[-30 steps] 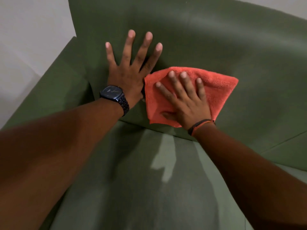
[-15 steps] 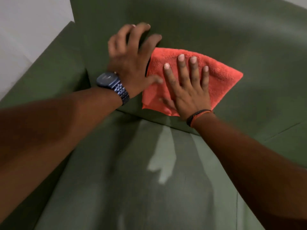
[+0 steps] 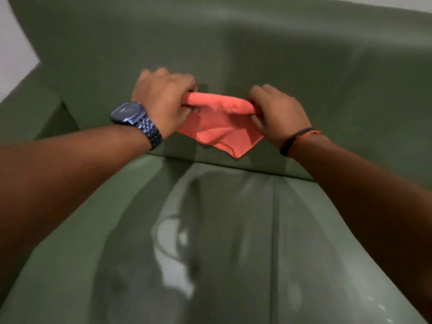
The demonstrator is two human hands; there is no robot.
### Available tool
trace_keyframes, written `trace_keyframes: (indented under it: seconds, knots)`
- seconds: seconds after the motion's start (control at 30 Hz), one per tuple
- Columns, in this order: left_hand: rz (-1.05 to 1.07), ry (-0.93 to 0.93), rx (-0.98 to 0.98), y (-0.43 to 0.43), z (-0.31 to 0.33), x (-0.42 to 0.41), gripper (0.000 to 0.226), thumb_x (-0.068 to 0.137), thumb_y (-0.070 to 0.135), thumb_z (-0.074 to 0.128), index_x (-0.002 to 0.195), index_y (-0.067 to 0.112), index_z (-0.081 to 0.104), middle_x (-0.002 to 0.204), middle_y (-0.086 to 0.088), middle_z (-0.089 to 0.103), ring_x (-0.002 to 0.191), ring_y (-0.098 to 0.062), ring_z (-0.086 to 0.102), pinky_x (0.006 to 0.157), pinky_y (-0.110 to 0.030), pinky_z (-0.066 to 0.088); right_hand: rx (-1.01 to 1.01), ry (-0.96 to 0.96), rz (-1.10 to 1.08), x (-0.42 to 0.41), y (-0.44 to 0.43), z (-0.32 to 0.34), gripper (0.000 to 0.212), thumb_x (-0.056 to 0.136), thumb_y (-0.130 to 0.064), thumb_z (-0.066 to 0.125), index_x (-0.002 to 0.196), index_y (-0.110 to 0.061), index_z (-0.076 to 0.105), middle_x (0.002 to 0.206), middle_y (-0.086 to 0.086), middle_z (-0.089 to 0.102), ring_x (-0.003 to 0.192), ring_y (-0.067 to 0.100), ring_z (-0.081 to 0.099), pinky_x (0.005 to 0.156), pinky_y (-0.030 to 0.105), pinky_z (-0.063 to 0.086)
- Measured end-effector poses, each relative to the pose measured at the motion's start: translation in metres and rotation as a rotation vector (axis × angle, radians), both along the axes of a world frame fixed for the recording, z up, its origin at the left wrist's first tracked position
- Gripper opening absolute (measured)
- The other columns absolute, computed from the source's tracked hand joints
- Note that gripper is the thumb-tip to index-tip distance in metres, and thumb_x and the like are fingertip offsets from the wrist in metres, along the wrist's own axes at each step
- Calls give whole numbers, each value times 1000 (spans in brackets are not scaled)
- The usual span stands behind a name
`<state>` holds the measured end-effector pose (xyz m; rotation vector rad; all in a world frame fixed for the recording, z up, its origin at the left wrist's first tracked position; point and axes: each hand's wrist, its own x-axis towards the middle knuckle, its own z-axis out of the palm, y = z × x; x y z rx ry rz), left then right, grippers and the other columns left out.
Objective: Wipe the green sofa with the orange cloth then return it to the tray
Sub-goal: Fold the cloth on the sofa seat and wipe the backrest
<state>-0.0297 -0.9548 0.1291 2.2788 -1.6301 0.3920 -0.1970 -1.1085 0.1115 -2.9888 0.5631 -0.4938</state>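
Note:
The orange cloth (image 3: 219,127) hangs in front of the green sofa's backrest (image 3: 257,54), its top edge stretched between my two hands and its lower corner pointing down. My left hand (image 3: 161,99), with a dark blue watch on the wrist, is closed on the cloth's left end. My right hand (image 3: 278,111), wearing a black and orange wristband, grips the right end. The cloth is held just above the line where backrest and seat cushion (image 3: 210,242) meet. No tray is in view.
The sofa's left armrest (image 3: 28,106) rises at the left, with a pale wall (image 3: 14,50) behind it. A seam (image 3: 274,230) runs down the seat between two cushions. Light patches fall on the seat.
Both hands have gone from lying flat on the backrest and cloth to gripping the cloth's ends. The cloth has come off the backrest and now hangs between them.

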Motion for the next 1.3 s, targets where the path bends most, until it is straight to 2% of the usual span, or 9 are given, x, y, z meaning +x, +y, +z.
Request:
trace_keyframes:
  seconds: [0.2, 0.37, 0.63, 0.67, 0.73, 0.8, 0.87, 1.07, 1.3]
  knots:
    - [-90, -58, 126, -77, -12, -184, 10, 71, 11, 61, 80, 12, 57, 85, -9, 67, 88, -33, 52, 74, -42, 32, 37, 240, 80, -200, -57, 9, 23, 85, -16, 54, 106, -7, 51, 101, 21, 53, 83, 40, 58, 63, 47, 50]
    - [-134, -35, -4, -128, -32, -313, 13, 64, 6, 65, 71, 13, 57, 73, -6, 66, 80, -32, 53, 74, -46, 38, -11, 159, -50, -340, -88, 1, 26, 81, -28, 54, 94, -5, 55, 90, 22, 53, 73, 39, 55, 54, 41, 47]
    - [-474, -12, 163, -59, -145, -444, 5, 63, 14, 56, 62, 17, 61, 58, -2, 61, 57, -25, 57, 54, -33, 44, 12, 372, 9, -496, -14, -124, 20, 78, -17, 70, 96, -11, 64, 77, 13, 62, 61, 33, 60, 51, 36, 47]
    - [-510, -17, 289, -43, -165, -456, 12, 59, 20, 67, 70, 18, 62, 66, -2, 63, 63, -24, 58, 56, -32, 43, 63, 474, 2, -512, 3, -140, 30, 74, -25, 73, 101, -14, 65, 80, 9, 65, 65, 31, 62, 54, 36, 50]
    - [-431, 44, 590, -15, -199, -468, 74, 34, 39, 84, 101, 21, 60, 101, -3, 63, 88, -26, 57, 72, -38, 43, 166, 569, -27, -536, 29, -163, 47, 69, -45, 68, 107, -17, 60, 90, 7, 67, 76, 29, 64, 64, 36, 52]
    - [-229, 151, 782, 4, -221, -468, 132, 20, 57, 82, 136, 23, 30, 139, -7, 38, 123, -31, 38, 95, -52, 33, 271, 498, -108, -542, 43, -178, 55, 75, -54, 55, 118, -18, 53, 107, 10, 64, 95, 31, 60, 77, 38, 51]
    - [-55, 258, 904, 16, -233, -462, 155, 24, 69, 78, 144, 23, -8, 156, -6, 3, 140, -32, 5, 105, -63, 15, 320, 390, -231, -531, 47, -192, 62, 81, -54, 47, 133, -20, 45, 127, 16, 57, 114, 35, 53, 91, 42, 48]
    - [72, 368, 965, 22, -252, -458, 163, 25, 78, 72, 136, 24, -34, 152, -3, -28, 138, -27, -25, 103, -70, 1, 439, 357, -660, -484, 62, -237, 70, 84, -62, 32, 147, -34, 16, 158, 13, 14, 145, 34, 10, 116, 54, 13]
    - [76, 350, 936, 23, -255, -459, 159, 26, 79, 70, 141, 22, -23, 153, -2, -25, 139, -26, -22, 103, -70, 3, 290, 409, -377, -511, 80, -250, 73, 81, -70, 34, 145, -40, 20, 157, 4, 19, 144, 30, 16, 114, 53, 15]
